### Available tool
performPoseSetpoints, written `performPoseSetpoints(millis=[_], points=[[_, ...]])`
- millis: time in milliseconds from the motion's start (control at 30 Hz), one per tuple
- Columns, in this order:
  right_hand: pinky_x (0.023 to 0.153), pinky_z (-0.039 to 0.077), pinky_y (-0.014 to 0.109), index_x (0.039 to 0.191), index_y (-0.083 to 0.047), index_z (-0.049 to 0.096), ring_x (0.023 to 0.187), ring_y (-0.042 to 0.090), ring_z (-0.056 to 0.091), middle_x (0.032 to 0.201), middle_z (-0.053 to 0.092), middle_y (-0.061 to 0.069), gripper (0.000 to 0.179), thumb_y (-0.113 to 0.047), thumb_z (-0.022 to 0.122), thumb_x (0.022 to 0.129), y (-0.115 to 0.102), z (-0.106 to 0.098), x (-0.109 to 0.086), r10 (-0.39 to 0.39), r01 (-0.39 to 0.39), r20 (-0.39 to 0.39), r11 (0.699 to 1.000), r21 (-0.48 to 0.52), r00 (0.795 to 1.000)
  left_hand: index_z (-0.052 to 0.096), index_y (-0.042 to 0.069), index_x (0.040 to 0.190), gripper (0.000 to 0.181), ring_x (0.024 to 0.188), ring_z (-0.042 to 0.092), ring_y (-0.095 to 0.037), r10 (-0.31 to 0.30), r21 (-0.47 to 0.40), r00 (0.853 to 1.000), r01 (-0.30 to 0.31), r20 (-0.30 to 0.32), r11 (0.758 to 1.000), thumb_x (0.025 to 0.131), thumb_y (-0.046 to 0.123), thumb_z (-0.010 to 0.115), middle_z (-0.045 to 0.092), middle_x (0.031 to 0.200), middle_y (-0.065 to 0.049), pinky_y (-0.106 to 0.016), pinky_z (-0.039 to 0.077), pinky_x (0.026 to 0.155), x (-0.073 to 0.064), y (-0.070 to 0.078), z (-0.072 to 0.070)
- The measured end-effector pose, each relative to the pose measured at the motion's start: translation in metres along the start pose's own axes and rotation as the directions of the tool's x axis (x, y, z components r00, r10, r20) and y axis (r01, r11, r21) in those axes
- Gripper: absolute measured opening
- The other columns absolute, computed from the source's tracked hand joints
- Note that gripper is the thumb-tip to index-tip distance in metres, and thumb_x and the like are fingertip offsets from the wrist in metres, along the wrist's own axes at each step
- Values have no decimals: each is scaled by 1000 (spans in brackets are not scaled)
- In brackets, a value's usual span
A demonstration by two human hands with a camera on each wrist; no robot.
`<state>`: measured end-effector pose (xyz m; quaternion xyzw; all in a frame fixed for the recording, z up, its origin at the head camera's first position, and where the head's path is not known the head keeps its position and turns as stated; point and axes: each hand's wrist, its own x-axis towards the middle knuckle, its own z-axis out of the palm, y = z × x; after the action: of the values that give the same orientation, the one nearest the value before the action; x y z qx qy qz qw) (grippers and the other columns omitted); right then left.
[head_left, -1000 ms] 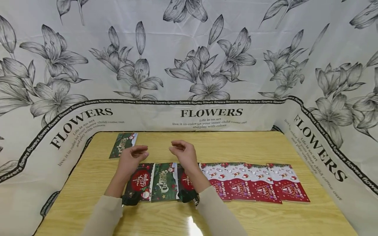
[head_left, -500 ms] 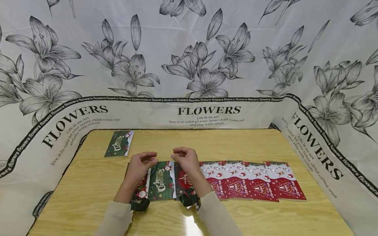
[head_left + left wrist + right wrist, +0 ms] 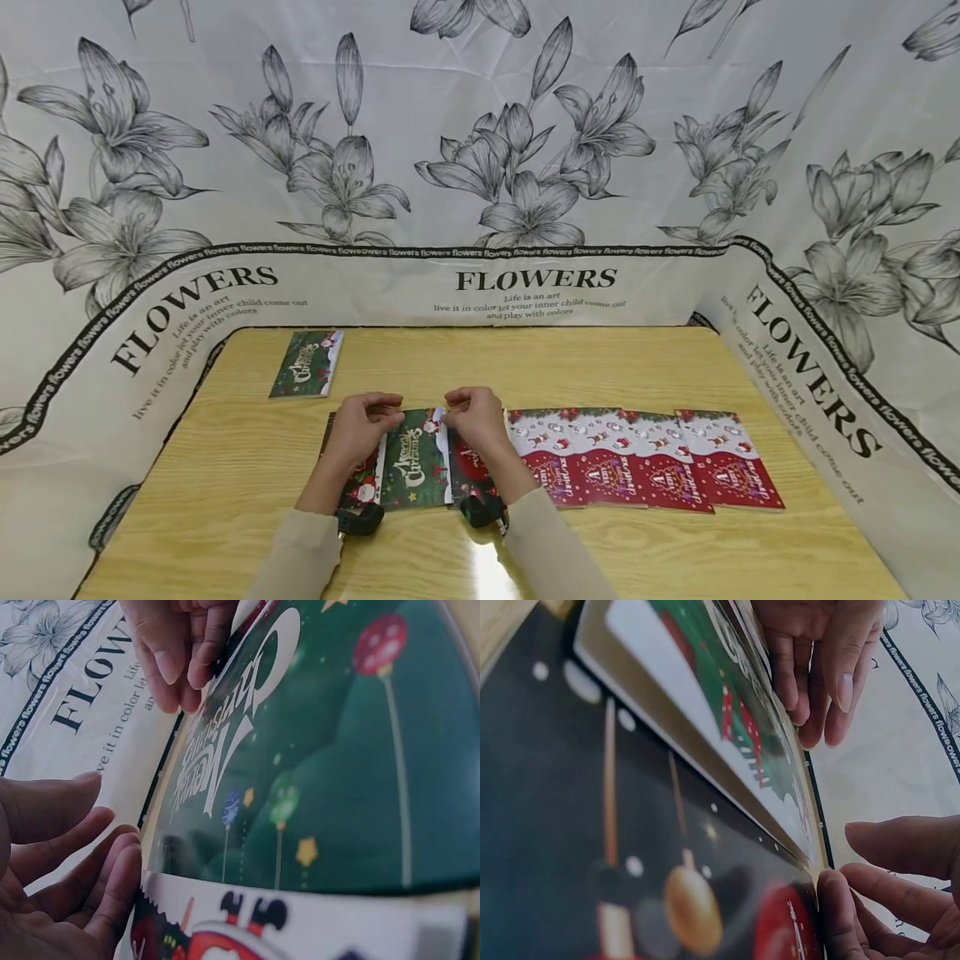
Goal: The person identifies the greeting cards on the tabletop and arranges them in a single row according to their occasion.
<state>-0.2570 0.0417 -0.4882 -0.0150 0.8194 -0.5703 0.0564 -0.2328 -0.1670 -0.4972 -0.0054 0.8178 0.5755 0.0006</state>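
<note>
A green Christmas card (image 3: 412,462) with gold "Merry Christmas" lettering lies between my hands. At its far left corner is my left hand (image 3: 358,433), fingers loosely bent; in the left wrist view the left fingertips (image 3: 127,847) are right at the card's edge, the thumb apart from them. My right hand (image 3: 478,425) is by the far right corner, its fingertips (image 3: 832,889) along the edges of the green card and a dark card (image 3: 705,847) with a red circle. Another dark card (image 3: 365,483) shows partly under my left hand and wrist.
To the right, several red-and-white Christmas cards (image 3: 611,467) continue the row, some overlapping. A second green card (image 3: 306,364) lies alone at the back left of the wooden table (image 3: 660,558). A flower-printed cloth (image 3: 525,300) walls the back and sides.
My left hand has moved right and nearer, from beside the lone green card to the row's green card. My right hand has come slightly nearer. The head view has shifted a little.
</note>
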Motion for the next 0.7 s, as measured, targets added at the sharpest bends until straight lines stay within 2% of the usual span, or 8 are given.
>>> performPoseSetpoints(millis=[267, 533, 700], points=[[75, 61, 38, 116, 6, 75, 86, 25, 72, 97, 75, 14, 29, 6, 79, 87, -1, 4, 0, 31, -31, -6, 998, -61, 1000, 73, -5, 123, 26, 101, 72, -31, -7, 55, 1000, 7, 10, 998, 98, 1, 72, 73, 110, -16, -43, 61, 85, 2, -2, 3], [73, 60, 37, 113, 7, 75, 86, 24, 71, 96, 75, 15, 27, 7, 78, 86, -4, 5, -2, 25, -24, 7, 998, -53, 1000, 74, -4, 122, 25, 101, 72, -29, -22, 52, 1000, 21, 20, 998, 98, 0, 72, 74, 111, -14, -41, 61, 85, 3, -4, 5], [73, 60, 36, 114, 6, 76, 87, 23, 70, 99, 74, 15, 28, 8, 78, 86, -4, 7, -2, 15, -16, -14, 998, -65, 1000, 74, -5, 121, 24, 100, 72, -28, -22, 44, 1000, 21, 17, 999, 98, -1, 72, 74, 111, -15, -41, 61, 85, 1, -3, 5]])
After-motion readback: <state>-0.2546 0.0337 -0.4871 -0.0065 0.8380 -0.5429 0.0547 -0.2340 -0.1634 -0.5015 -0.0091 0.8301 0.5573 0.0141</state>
